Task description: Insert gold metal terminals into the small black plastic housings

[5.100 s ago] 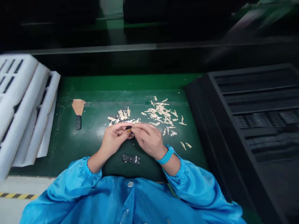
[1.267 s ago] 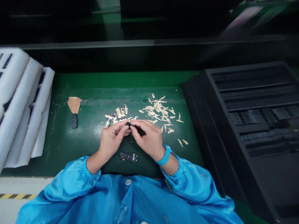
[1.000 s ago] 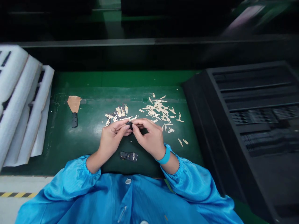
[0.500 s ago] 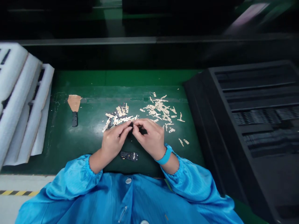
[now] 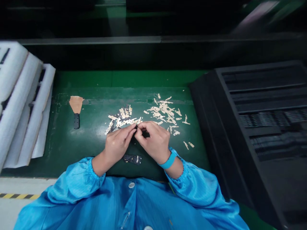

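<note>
My left hand and my right hand meet over the middle of the green table, fingertips pinched on a small black part. Fingers cover most of it, so its exact kind is hidden. Just beyond the left fingers lies a heap of small black parts with cream strips. Loose cream-coloured pieces are scattered past the right hand. Between my wrists and the table's near edge rests a flat black part with small light and gold-coloured spots.
At the left lies a black piece with a tan, fan-shaped sheet at its far end. White foam trays are stacked at the table's left side. A large black crate stands along the right on the green table.
Both hands stay together at the same spot with only slight finger movement around the small black part. The view has shifted very slightly; the things on the table lie as before.
</note>
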A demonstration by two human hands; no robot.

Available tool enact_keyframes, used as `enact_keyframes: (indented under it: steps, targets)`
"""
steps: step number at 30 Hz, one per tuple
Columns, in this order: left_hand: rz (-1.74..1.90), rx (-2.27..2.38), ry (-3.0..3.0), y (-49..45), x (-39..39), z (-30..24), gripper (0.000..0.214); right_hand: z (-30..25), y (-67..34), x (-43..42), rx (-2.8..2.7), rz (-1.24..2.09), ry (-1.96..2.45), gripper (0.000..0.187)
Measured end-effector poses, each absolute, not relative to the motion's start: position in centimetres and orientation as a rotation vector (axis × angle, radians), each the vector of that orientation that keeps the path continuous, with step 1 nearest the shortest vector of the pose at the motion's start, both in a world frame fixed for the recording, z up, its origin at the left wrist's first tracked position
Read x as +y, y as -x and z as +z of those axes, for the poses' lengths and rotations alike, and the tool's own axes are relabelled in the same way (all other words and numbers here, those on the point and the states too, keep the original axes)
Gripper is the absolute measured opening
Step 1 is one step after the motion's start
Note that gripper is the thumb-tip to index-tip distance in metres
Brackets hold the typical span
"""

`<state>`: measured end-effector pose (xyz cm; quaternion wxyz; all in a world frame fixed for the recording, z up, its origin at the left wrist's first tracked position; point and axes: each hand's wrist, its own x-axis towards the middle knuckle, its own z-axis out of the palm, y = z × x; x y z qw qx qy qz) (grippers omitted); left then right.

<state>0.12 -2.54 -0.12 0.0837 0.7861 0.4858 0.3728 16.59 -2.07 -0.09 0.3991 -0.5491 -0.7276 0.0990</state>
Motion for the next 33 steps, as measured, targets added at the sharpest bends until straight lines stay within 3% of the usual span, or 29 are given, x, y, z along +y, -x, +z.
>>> enact_keyframes:
  steps: [6,15,29,33]
  targets:
    - [1.128,1.458,-2.492,0.2,-2.6,-0.3,0.021,-0.1,-16.5,-2.3,-1.870,0.185,1.319,0.012]
    - [1.020,1.491,-1.602,0.1,-2.3,-0.2,0.022,-0.1,-16.6,-2.4,-1.809,0.466,1.289,0.022]
    - [1.007,1.285,-1.059,0.0,-1.4,0.5,0.022,0.3,-17.2,-2.1,-1.865,0.427,1.245,0.033]
    - [1.045,1.270,-0.965,0.2,-1.0,0.5,0.025,0.3,-17.1,-1.8,-1.723,0.698,1.266,0.017]
